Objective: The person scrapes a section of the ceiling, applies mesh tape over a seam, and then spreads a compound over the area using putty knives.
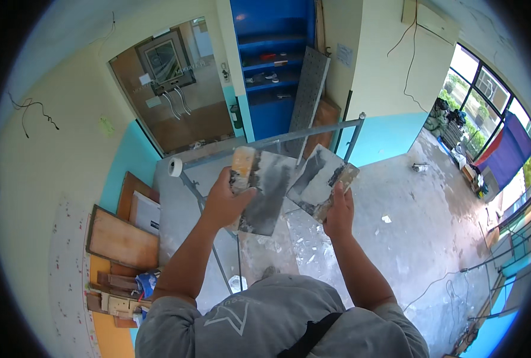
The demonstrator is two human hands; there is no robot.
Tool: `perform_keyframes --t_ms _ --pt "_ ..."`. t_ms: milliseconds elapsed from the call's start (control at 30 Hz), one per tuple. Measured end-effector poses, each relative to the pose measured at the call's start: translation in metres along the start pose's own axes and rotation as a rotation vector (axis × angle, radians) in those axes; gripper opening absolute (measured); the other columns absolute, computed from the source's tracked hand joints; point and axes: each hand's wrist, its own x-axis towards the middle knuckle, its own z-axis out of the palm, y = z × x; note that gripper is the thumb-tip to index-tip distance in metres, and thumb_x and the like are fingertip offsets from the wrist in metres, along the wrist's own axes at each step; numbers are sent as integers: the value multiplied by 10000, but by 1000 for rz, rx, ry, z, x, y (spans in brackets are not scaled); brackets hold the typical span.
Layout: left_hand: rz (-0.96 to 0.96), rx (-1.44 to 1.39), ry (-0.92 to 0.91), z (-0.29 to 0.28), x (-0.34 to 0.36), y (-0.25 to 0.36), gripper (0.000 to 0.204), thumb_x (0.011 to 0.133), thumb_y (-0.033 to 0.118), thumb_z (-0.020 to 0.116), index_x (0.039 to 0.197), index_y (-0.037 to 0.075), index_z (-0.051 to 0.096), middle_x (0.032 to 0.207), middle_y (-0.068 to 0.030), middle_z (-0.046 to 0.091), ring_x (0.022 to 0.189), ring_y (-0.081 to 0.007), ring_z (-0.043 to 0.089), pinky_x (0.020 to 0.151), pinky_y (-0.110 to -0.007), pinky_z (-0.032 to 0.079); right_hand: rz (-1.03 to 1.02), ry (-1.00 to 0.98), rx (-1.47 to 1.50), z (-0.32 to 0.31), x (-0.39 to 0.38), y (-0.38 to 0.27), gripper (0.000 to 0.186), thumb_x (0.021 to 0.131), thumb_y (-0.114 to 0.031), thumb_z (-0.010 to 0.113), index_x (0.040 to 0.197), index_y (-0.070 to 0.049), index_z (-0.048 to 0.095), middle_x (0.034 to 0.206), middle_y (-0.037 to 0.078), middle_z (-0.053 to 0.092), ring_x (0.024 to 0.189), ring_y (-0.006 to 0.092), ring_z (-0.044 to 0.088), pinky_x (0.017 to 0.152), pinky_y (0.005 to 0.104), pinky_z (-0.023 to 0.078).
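Observation:
My left hand (226, 200) grips a wide putty blade (268, 185) by its pale yellow, stained edge piece; grey compound coats the metal face. To its right, my right hand (340, 212) holds a second putty blade (316, 176) by the grimy strip along its right edge, its face smeared light and dark grey. Both blades are raised side by side over a grey metal scaffold frame (350, 143). A white tape roll (175, 167) is at the frame's left corner.
A glass door (164, 119), blue shelving (275, 113) and a leaning perforated metal plank (307, 89) are behind the frame. Boards (122, 235) line the left wall. The concrete floor (414, 227) has white debris and cables (441, 280). Piled items (453, 128) sit by windows on the right.

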Motion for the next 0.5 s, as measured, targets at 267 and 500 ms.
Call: perform_keyframes --t_ms 267,500 --pt "75 304 -72 25 25 23 517 817 193 705 1237 2 472 1093 -201 640 1017 -329 635 873 -368 480 -185 -110 -484 13 3 8 352 1000 -244 493 1252 1 487 1108 76 597 1017 132 539 884 297 439" --pt "493 437 320 -10 51 31 524 821 203 697 1219 -33 450 1011 -242 637 935 -375 650 803 -430 500 -221 -283 -458 9 13 5 350 1002 -191 463 1303 -12 456 1099 24 545 970 105 507 876 278 424"
